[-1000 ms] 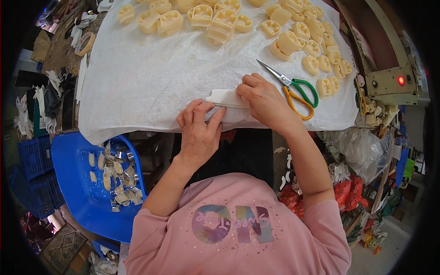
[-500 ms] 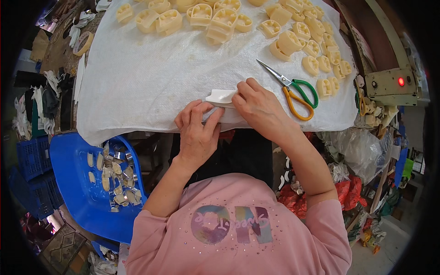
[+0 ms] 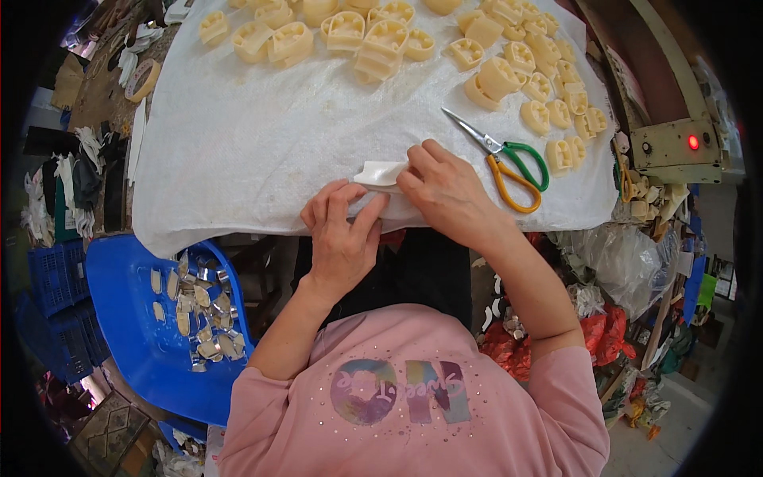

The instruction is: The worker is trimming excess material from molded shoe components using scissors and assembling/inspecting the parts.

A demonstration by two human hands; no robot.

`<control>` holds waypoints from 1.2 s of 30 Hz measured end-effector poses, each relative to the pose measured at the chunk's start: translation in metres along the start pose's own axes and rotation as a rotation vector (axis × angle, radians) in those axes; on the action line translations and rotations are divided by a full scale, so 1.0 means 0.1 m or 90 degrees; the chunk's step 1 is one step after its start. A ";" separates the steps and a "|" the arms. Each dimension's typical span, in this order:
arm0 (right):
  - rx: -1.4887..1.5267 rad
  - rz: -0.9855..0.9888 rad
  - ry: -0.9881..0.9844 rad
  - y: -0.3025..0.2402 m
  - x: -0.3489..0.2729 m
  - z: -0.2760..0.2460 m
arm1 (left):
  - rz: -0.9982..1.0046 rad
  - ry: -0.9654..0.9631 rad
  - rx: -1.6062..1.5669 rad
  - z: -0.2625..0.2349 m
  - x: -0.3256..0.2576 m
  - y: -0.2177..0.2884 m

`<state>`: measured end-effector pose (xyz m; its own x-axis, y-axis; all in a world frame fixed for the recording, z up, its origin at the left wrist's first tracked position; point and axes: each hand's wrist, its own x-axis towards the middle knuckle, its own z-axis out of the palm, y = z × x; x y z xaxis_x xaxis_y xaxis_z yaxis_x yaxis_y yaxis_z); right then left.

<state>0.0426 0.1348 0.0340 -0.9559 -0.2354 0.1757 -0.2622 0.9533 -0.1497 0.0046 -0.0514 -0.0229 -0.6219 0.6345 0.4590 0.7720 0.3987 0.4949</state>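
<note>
A small glossy white curved piece [image 3: 380,173] is at the near edge of the cloth-covered table, between my two hands. My right hand [image 3: 451,192] pinches its right end, thumb and fingers closed together and covering that end. Bent fingers of my left hand [image 3: 342,234] hold the piece's near left side, with the thumb angled up toward its underside. The exact contact there is partly hidden. To the right of my right hand lie scissors [image 3: 509,161] with one green and one orange handle, blades apart and pointing away to the left.
Many cream-coloured hollow moulded parts [image 3: 381,52] are spread along the far and right sides of the white cloth [image 3: 238,151]. A blue plastic chair [image 3: 135,334] at my left holds metallic strip-like pieces. A machine box with a lit red lamp [image 3: 693,142] stands at right.
The white piece has tilted slightly, showing more of its upper face. My right hand has shifted a little to the left; the left hand stays nearly in place.
</note>
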 end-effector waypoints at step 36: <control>0.641 0.538 0.860 0.43 -1.12 -0.48 | 0.050 -0.122 0.107 -0.09 0.07 0.09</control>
<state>0.1446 0.2108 0.0547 -0.2559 0.9387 0.2310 -0.2903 0.1533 -0.9446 0.0066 -0.0492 -0.0088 -0.5354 0.7753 0.3351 0.8379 0.4376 0.3262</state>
